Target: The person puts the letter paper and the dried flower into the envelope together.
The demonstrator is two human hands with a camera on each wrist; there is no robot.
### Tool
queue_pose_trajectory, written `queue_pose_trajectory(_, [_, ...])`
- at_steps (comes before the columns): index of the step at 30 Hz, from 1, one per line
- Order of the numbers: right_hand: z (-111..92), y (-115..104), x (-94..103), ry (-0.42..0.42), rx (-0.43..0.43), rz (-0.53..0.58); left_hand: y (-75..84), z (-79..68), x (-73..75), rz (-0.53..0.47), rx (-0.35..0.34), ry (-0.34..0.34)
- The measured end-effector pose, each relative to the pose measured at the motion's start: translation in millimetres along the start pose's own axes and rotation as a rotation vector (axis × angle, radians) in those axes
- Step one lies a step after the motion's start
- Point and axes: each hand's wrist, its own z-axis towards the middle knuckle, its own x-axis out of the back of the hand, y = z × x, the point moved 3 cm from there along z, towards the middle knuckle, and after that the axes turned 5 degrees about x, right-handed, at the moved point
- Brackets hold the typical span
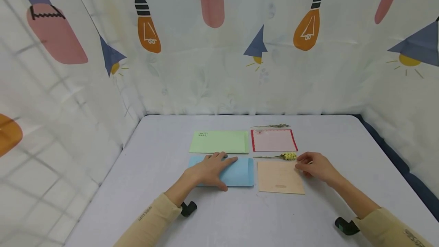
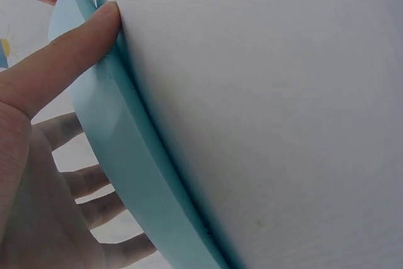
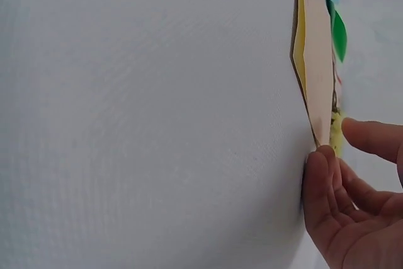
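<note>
My left hand (image 1: pixel 214 169) lies spread across a light blue envelope (image 1: pixel 241 172), thumb on its near edge and fingers reaching over the far edge. The left wrist view shows the thumb pressing the bowed blue envelope (image 2: pixel 135 149); the fingertips are hidden behind it. At the upper right of a tan folded card (image 1: pixel 277 178), my right hand (image 1: pixel 317 166) pinches the edge. Yellow shows between the layers of the tan card (image 3: pixel 318 61) in the right wrist view. One finger there stands raised, apart from the card.
Behind the blue envelope lies a green envelope (image 1: pixel 219 142). A pink card with a red border (image 1: pixel 274 140) sits behind the tan card, with a yellow flower sprig (image 1: pixel 288 156) between them. A thin dried sprig (image 1: pixel 279 125) lies farther back on the white table (image 1: pixel 154 144).
</note>
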Motion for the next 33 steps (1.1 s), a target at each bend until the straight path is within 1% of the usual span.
queue_pose_trajectory(3, [0.5,-0.5,-1.2,0.008,0.009,-0.022,0.3,-0.1,0.3,-0.004,0.001,-0.003])
queue_pose_trajectory(15, [0.2,-1.7,-7.5,0.015,0.109,-0.143,0.3,-0.7,-0.5,0.022,0.003,-0.006])
queue_pose_trajectory(19, [0.4,-3.6,-8.3,0.023,0.115,-0.161,1.0,-1.2,0.3,0.021,0.004,-0.002])
queue_pose_trajectory(27, [0.8,-4.1,-10.1,0.030,0.122,-0.150,1.9,-2.6,0.8,0.011,0.001,0.001])
queue_pose_trajectory(33, [0.0,-4.3,-9.5,0.025,0.096,-0.109,0.5,-1.8,-0.7,0.016,0.005,0.002])
